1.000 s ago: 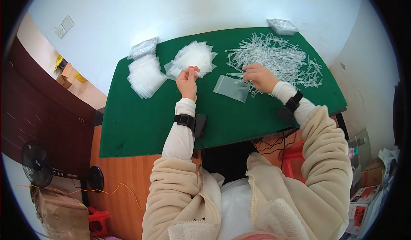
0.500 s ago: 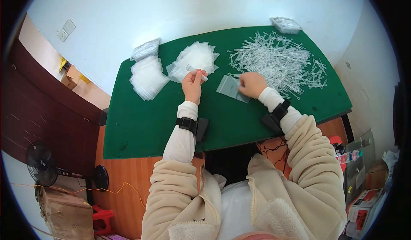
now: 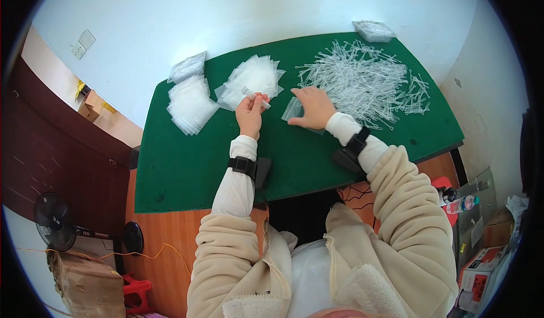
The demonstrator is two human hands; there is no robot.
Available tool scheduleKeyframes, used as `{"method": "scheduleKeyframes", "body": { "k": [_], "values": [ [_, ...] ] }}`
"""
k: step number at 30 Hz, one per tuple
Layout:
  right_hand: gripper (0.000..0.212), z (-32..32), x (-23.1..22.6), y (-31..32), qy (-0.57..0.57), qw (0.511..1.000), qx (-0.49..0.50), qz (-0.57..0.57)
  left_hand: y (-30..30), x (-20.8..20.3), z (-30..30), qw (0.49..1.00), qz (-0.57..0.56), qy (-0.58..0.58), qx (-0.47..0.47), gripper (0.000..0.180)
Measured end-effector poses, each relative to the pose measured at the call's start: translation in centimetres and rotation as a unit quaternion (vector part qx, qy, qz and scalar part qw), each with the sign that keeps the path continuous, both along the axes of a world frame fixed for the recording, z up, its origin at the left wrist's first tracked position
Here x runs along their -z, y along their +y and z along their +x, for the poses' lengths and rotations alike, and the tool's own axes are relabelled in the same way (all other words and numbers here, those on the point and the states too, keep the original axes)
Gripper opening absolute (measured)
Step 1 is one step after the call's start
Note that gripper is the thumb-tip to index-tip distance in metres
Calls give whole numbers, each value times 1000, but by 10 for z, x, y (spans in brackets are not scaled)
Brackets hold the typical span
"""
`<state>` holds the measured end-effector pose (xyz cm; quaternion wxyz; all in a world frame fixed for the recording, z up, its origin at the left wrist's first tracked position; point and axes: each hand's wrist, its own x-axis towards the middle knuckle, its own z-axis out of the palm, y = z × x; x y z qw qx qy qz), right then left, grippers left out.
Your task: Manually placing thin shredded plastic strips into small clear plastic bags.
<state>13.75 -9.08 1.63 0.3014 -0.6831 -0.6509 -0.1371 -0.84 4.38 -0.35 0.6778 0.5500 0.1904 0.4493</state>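
On a green table mat [image 3: 192, 165], my left hand [image 3: 250, 114] pinches a small clear plastic tube piece [image 3: 253, 95] just in front of a loose heap of clear plastic bags [image 3: 255, 77]. My right hand [image 3: 313, 107] lies flat on a single clear bag [image 3: 294, 110], holding it down against the mat. A large pile of clear plastic droppers [image 3: 362, 80] spreads just to the right of that hand. Both wrists carry black bands.
A stack of clear bags [image 3: 190, 104] and a wrapped bundle [image 3: 187, 67] lie at the mat's left back. Another wrapped packet [image 3: 373, 30] sits at the back right corner. A fan [image 3: 54, 221] and a cardboard box [image 3: 85, 284] stand on the floor to the left; bottles and boxes are at the right.
My right hand has come left from the dropper pile and now presses on the single bag. My left hand has stayed by the bag heap, holding the small clear piece.
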Motion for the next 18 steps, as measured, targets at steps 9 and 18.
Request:
{"method": "scheduleKeyframes", "body": {
  "k": [9,18],
  "values": [
    [78,-21,15,12,2,993,60,-100,-3,2,-2,1000,9,13,2,18],
    [74,-22,-3,6,54,997,30,-36,-3,0,-1,1000,6,-2,7,20]
  ]
}}
